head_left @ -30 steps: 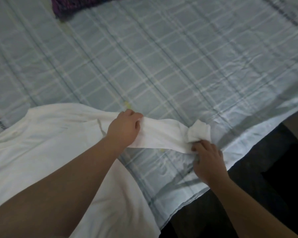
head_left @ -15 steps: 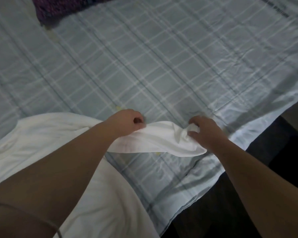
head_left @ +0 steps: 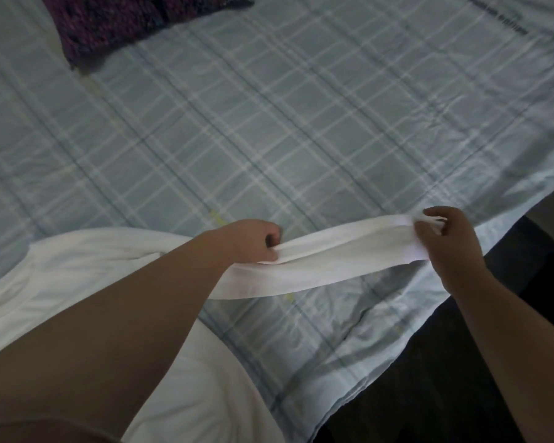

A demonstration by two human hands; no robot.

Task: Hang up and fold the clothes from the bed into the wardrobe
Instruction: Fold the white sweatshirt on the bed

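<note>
The white shirt [head_left: 77,266] lies along the bed's [head_left: 301,123] near edge. Its sleeve [head_left: 349,254] is taut between the left hand [head_left: 247,238], gripping near the shoulder, and the right hand [head_left: 445,238], pinching the cuff. I'd hold it flat and fold inward. A purple garment [head_left: 125,24] lies at the far edge; no wardrobe shows.

Blue plaid bed [head_left: 301,123], white shirt [head_left: 64,266] at near edge, purple garment [head_left: 125,24] at far side.

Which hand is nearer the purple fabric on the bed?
Left. The left hand grips the white sleeve, down-right of the purple fabric; the right hand pinches its end, farther right.
</note>
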